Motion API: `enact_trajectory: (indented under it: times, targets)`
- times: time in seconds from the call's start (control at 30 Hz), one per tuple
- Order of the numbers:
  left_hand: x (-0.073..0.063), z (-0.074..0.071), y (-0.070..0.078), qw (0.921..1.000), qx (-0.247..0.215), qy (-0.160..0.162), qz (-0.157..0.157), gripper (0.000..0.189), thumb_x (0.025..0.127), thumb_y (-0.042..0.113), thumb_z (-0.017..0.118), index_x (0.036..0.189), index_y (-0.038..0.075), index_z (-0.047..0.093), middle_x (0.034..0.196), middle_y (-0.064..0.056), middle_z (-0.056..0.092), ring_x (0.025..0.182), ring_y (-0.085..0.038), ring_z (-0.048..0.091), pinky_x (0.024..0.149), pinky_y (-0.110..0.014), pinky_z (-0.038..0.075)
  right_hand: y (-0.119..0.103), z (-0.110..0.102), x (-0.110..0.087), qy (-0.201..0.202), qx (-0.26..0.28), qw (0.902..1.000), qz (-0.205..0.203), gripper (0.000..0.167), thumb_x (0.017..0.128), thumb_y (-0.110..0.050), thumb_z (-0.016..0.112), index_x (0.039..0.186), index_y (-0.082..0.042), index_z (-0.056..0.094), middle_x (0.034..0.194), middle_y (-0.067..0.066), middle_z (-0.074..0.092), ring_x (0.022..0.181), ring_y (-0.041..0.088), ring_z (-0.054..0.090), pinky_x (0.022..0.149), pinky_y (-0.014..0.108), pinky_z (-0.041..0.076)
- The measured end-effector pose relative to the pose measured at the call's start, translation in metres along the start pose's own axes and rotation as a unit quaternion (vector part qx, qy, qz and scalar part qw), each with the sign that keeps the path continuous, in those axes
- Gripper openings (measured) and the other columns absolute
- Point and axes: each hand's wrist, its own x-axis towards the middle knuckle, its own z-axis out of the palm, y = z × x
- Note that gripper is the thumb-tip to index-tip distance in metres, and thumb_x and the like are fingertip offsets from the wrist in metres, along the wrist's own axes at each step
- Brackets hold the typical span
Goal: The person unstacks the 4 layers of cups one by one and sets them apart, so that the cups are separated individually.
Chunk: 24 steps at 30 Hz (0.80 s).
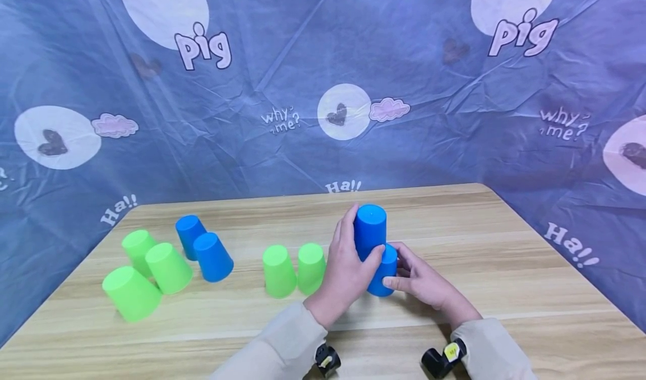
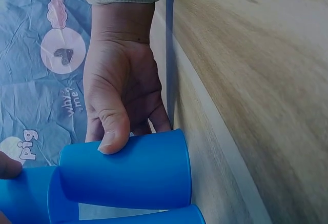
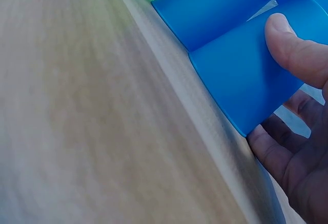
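Observation:
Three blue cups stand upside down as a small pyramid right of centre on the table. The upper cup rests across the lower left cup and the lower right cup. My left hand holds the lower left cup, thumb on the near side and fingers behind, fingertips rising beside the upper cup. This hand hides the lower left cup in the head view. With thumb in front and fingers at the far side, my right hand grips the lower right cup.
Two green cups, one left and one right, stand just left of my left hand. Farther left are two blue cups and three green cups, all upside down. A blue printed cloth hangs behind the wooden table.

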Motion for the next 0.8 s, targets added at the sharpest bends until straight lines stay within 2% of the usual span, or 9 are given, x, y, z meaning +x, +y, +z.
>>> enact_trajectory:
  times: [0.17, 0.37, 0.6, 0.8]
  targets:
    - [0.001, -0.002, -0.001, 0.9999, 0.004, -0.007, 0.012, 0.075, 0.085, 0.018, 0.067, 0.145, 0.017, 0.023, 0.136, -0.008, 0.043, 0.120, -0.026, 0.048, 0.095, -0.050, 0.046, 0.000, 0.000, -0.001, 0.003, 0.003, 1.0000, 0.004, 0.057, 0.088, -0.025, 0.063, 0.135, -0.019, 0.032, 0.137, 0.016, 0.043, 0.123, 0.042, 0.042, 0.098, 0.062, 0.035]
    - [0.003, -0.010, 0.000, 0.9981, 0.000, -0.009, 0.061, 0.073, 0.084, 0.017, 0.068, 0.144, 0.016, 0.025, 0.134, -0.009, 0.045, 0.118, -0.025, 0.050, 0.094, -0.046, 0.048, 0.000, 0.000, -0.001, 0.009, -0.003, 0.9999, 0.011, 0.058, 0.087, -0.026, 0.063, 0.136, -0.019, 0.032, 0.138, 0.017, 0.042, 0.125, 0.044, 0.039, 0.098, 0.064, 0.034]
    - [0.000, -0.023, 0.001, 0.9938, -0.020, -0.008, 0.109, 0.074, 0.083, 0.015, 0.070, 0.143, 0.014, 0.026, 0.133, -0.010, 0.046, 0.120, -0.023, 0.050, 0.096, -0.042, 0.047, 0.001, 0.000, 0.000, 0.006, -0.008, 0.9999, 0.011, 0.058, 0.088, -0.027, 0.063, 0.136, -0.020, 0.032, 0.137, 0.016, 0.043, 0.124, 0.043, 0.040, 0.098, 0.064, 0.035]
    - [-0.006, -0.041, -0.001, 0.9884, -0.009, -0.015, 0.151, 0.076, 0.082, 0.013, 0.071, 0.143, 0.013, 0.026, 0.133, -0.008, 0.046, 0.121, -0.020, 0.049, 0.097, -0.038, 0.046, 0.001, 0.000, 0.000, 0.011, -0.012, 0.9998, 0.012, 0.059, 0.087, -0.027, 0.064, 0.136, -0.018, 0.032, 0.135, 0.017, 0.045, 0.125, 0.045, 0.039, 0.098, 0.064, 0.034]
